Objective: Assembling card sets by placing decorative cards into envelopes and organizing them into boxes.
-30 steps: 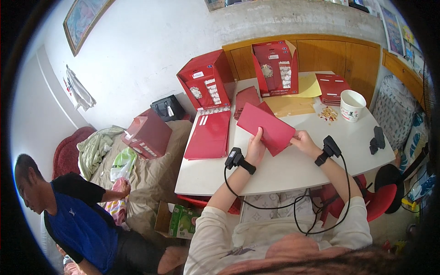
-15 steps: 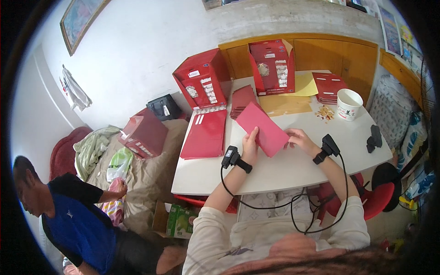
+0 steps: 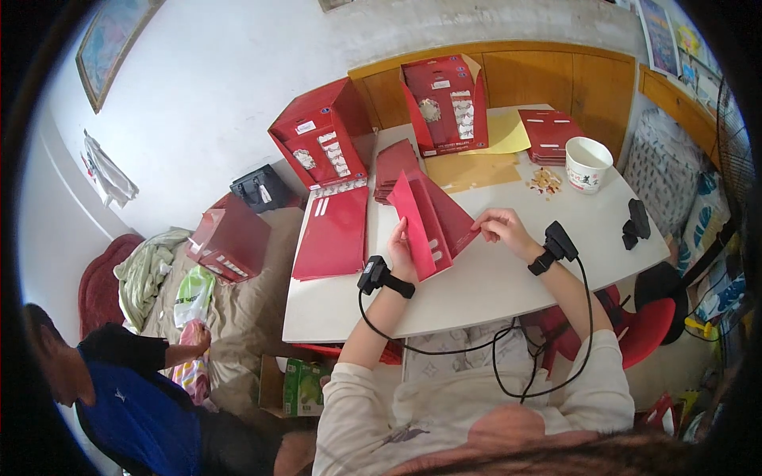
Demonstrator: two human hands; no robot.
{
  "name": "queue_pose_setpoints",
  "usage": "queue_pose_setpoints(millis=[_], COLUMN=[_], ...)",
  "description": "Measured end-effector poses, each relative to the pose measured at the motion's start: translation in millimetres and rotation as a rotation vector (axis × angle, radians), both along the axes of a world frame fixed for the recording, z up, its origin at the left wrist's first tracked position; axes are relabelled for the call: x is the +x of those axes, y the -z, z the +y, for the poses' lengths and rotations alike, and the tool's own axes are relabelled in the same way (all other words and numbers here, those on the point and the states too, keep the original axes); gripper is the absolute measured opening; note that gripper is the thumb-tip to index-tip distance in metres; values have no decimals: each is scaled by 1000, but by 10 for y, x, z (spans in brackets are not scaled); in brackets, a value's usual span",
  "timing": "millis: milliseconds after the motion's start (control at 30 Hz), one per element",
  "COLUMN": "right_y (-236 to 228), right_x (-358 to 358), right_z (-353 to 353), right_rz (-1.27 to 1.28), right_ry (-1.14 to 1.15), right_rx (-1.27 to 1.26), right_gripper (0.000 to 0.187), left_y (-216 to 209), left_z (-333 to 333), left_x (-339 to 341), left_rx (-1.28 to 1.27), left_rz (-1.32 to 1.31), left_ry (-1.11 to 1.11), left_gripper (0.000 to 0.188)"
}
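Note:
Above the near part of the table, a red paper folder [image 3: 459, 216] is spread partly apart, with two white strips showing near its lower fold. My left hand [image 3: 402, 255] grips its left panel, thumb over the pinkish face. At the right corner, my right hand [image 3: 508, 229] pinches the other panel between thumb and fingers. Just left of my left hand lies a pile of flat red folders [image 3: 332, 238] with two white strips on top. Behind the held folder is a fanned stack of dark red folders [image 3: 393, 166].
Two red display boxes [image 3: 321, 131] [image 3: 444, 107] stand at the back. To the right are a red stack [image 3: 550, 131], a white paper cup [image 3: 587, 165], small scraps [image 3: 544, 181] and a black strap device [image 3: 635, 224]. Another person [image 3: 139, 389] is at the left. Cables hang from my wrists.
The folder, seen as one flat pink-red face before, is now opened out, its inside and white strips showing. My right hand has shifted to its right corner. The whole view has moved slightly.

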State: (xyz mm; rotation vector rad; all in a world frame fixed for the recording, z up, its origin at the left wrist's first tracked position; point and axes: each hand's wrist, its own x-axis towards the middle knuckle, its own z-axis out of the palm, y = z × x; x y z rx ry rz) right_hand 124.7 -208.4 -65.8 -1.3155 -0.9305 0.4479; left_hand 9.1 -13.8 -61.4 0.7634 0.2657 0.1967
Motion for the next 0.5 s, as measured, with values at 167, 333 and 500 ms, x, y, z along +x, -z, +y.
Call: queue_pose_setpoints(millis=[167,333,500], right_y=[-38,-56,-21], right_x=[-17,-36,0], right_z=[-21,-44,-46], right_rz=[-8,-29,-12], right_ry=[3,-67,-125], right_rx=[-3,-34,-32], right_gripper=[16,15,15], left_y=[21,-29,-91], left_z=[23,-20,-66], left_x=[18,2,-21], left_rx=[96,122,117], left_rz=[89,126,126], left_ry=[-94,-107,-106], left_gripper=[27,28,28])
